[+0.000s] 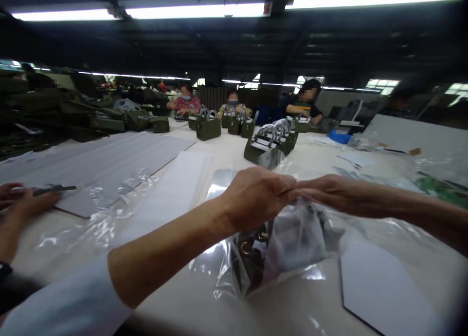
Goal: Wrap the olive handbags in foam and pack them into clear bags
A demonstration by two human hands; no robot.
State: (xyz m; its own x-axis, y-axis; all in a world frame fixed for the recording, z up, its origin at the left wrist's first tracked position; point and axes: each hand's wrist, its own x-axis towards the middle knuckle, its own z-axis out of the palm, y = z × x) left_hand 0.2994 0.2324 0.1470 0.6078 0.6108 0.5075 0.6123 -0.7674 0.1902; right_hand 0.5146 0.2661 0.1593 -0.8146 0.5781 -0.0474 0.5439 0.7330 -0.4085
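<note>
A clear plastic bag stands in front of me with a dark handbag inside it; brassy metal fittings and some pale wrapping show through the film. At the bag's top edge my left hand is closed, fingertips pinched together on the plastic. My right hand meets it there, its fingers also closed on the bag's upper edge. The two hands touch or nearly touch. Their fingertips are slightly blurred, and the handbag's upper part is hidden by my left hand and the crumpled film.
Several green handbags with wrapped handles stand farther back, some in a row. White foam sheets and grey boards lie left; another board lies right. At far left, another person's hands hold a tool. Co-workers sit across the table.
</note>
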